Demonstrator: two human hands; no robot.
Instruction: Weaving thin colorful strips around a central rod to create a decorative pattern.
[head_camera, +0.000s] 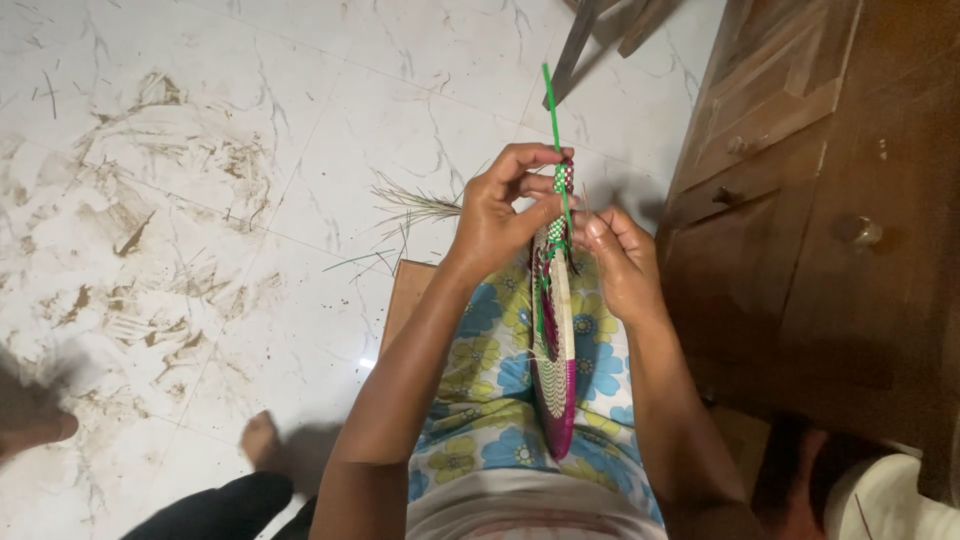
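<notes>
Gripping woven fan (553, 350) w/ both hands, left hand (497, 215), right hand (622, 262), wooden cabinet (800, 200) close right, straw bits (415, 210) behind

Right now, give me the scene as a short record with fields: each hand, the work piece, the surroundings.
left hand: left hand pinches the top of the woven disc, at the green and white wrapped part
right hand: right hand grips the disc's rim from the other side
work piece: woven disc, magenta and pale, held on edge over the lap
strip: green strip sticks up from the top
floor: white tile floor, smeared brown, with loose fibres
beside: wooden cabinet on the right
</notes>
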